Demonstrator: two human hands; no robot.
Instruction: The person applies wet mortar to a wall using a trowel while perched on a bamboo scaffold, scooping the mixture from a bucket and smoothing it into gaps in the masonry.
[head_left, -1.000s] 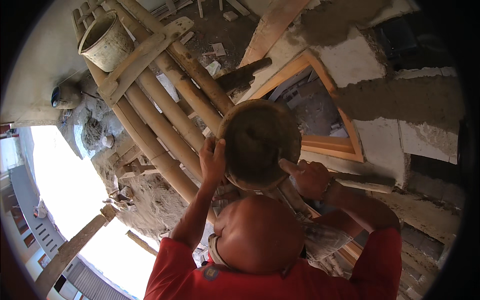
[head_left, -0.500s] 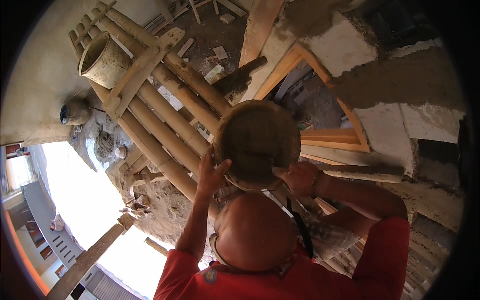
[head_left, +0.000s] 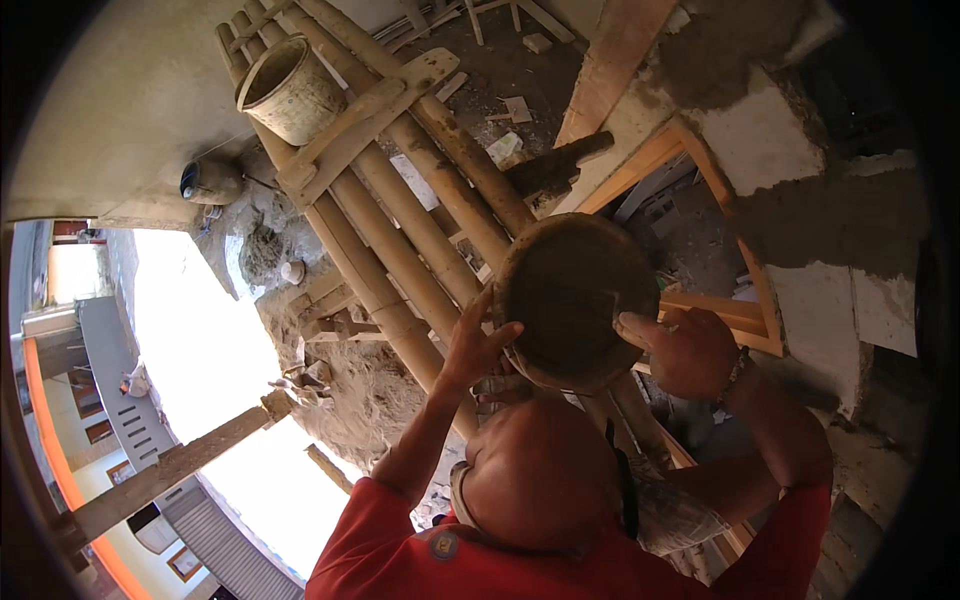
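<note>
A round, dark basin (head_left: 575,372) holds smooth grey mortar (head_left: 560,290). My left hand (head_left: 474,345) grips its left rim, thumb over the edge and fingers on the outside. At the right side of the basin, my right hand (head_left: 690,350) is closed, with thumb and forefinger pointing in over the mortar. It holds what looks like a trowel (head_left: 615,302); only a thin pale edge shows in the mortar and the handle is hidden in my fist.
Bamboo poles (head_left: 400,235) form a platform ahead, carrying a cross board (head_left: 365,125) and a dirty bucket (head_left: 292,95). A wooden window frame (head_left: 765,290) stands at right in a partly plastered wall (head_left: 830,220). A dark container (head_left: 212,183) and sand (head_left: 350,395) lie lower left.
The view has shifted, so the surroundings and basin sit farther right in the picture. My right hand has moved to the right and slightly up around the basin's rim. My left hand keeps its hold.
</note>
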